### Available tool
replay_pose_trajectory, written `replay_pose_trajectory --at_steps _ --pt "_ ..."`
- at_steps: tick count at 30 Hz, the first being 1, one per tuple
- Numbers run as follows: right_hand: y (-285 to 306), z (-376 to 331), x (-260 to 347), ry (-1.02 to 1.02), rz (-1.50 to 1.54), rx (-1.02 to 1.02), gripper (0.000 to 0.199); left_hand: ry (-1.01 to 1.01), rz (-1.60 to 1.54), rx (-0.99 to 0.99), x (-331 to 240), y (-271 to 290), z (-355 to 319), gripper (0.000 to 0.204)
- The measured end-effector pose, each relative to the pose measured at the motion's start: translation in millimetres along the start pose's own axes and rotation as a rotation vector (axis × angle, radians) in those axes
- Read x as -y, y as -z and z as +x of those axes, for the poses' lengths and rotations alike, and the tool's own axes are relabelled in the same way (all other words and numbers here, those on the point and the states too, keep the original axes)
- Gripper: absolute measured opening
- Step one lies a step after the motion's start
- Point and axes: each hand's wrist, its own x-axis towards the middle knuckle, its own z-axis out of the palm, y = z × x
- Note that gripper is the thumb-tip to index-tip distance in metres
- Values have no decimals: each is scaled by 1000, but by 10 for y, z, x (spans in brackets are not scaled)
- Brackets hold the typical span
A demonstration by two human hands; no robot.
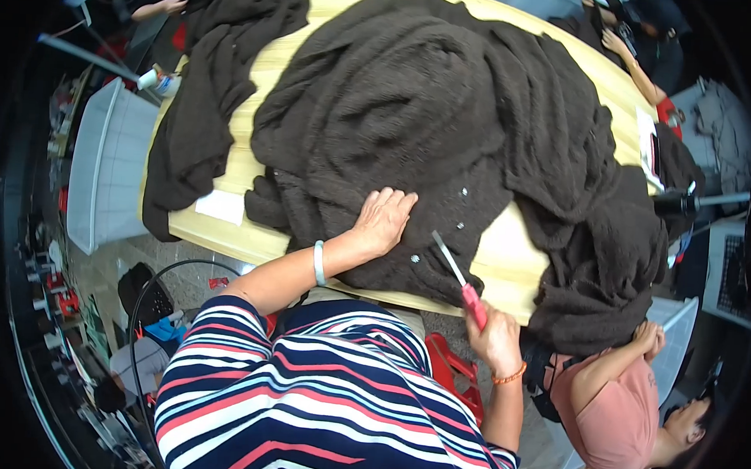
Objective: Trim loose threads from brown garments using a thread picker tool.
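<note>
A large heap of dark brown, fuzzy cloth (380, 94) covers much of the pale wooden table. My left hand (382, 221) rests on its near part, palm down with fingers stretched out and nothing in the grip. To the right, at the table's near edge, my right hand (496, 338) is closed round the handle of a red-handled tool with a narrow metal blade (451, 259). The blade points up and left over the cloth. Whether it is a knife or scissors I cannot tell. Several small shiny round pieces, like snaps (415, 258), dot the cloth between my hands.
More brown cloth hangs over the left edge (193, 137) and the right edge (593, 275) of the table (511, 260). A white paper (220, 206) lies at left. Plastic bins (105, 167) flank the table. A person in pink (609, 408) sits close at right; others work at the far corners.
</note>
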Motion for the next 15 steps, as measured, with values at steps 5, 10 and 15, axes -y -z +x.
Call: replay_pose_trajectory --at_steps 5,10,15 --pt "-44 42 453 151 -11 164 20 467 -975 127 276 -42 -35 22" --pt "-40 218 510 55 13 -212 16 378 -1130 -203 358 483 -216 34" --pt "-130 376 771 108 -27 -163 17 944 -634 -1125 2102 489 -530 49"
